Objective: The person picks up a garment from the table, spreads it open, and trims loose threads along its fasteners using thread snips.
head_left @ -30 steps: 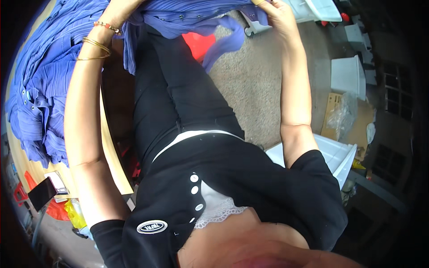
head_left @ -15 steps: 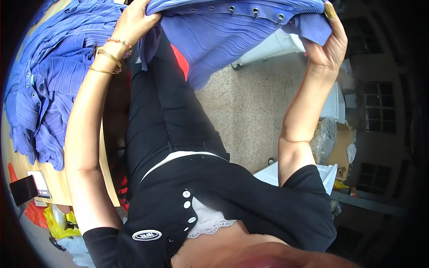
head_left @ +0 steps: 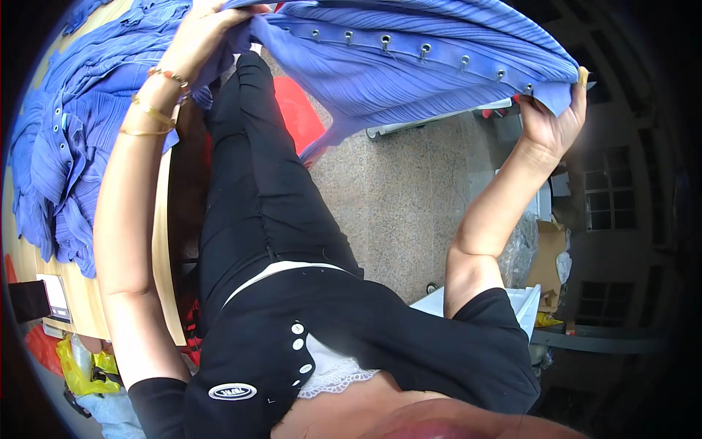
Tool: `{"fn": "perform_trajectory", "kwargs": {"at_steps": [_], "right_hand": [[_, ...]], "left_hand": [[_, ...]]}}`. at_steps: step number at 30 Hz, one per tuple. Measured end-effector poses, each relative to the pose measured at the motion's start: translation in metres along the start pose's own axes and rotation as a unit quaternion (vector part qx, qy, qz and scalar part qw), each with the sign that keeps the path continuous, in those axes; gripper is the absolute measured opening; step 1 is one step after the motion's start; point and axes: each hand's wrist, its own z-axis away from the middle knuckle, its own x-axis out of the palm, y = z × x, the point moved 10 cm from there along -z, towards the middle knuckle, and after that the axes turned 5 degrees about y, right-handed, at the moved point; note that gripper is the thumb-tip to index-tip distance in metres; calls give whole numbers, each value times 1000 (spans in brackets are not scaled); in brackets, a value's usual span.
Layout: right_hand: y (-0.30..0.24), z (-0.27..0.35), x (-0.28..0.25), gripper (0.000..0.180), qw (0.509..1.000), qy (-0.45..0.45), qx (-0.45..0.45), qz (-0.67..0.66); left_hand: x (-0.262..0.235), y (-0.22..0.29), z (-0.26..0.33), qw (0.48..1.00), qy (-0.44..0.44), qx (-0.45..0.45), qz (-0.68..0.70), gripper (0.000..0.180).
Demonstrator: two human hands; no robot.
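While holding a blue pleated garment [head_left: 431, 80] stretched between both hands, grasped one end in the left hand [head_left: 208, 31], partly cut off by the top edge of the view, and gripped the far corner of the fastening band in the right hand [head_left: 550, 130], with a yellowish cover [head_left: 583, 76] on one fingertip. Held the garment up at the top of the view, over a speckled floor [head_left: 402, 183], with a row of metal eyelets [head_left: 385, 42] exposed along the band. Wore a black top [head_left: 351, 307] with an oval black-and-white patch [head_left: 232, 391] on the chest, lettered in the middle. Had, to the left, heaped blue pleated cloth [head_left: 44, 168] on a pale wooden table [head_left: 167, 307], plus a white box [head_left: 55, 293] with print too small to read, touching or just behind a dark flat device [head_left: 28, 301].
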Motion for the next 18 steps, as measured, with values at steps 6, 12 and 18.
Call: {"fn": "perform_trajectory", "kwargs": {"at_steps": [6, 12, 18], "right_hand": [[14, 1, 5, 17, 999, -31, 19, -38], [20, -16, 10, 22, 977, -196, 72, -50], [10, 9, 26, 26, 986, -164, 10, -14]], "left_hand": [[-55, 36, 14, 993, 35, 44, -100, 26], [-55, 71, 34, 997, -17, 37, 58, 26], [-46, 157, 94, 990, 73, 69, -98, 42]]}}
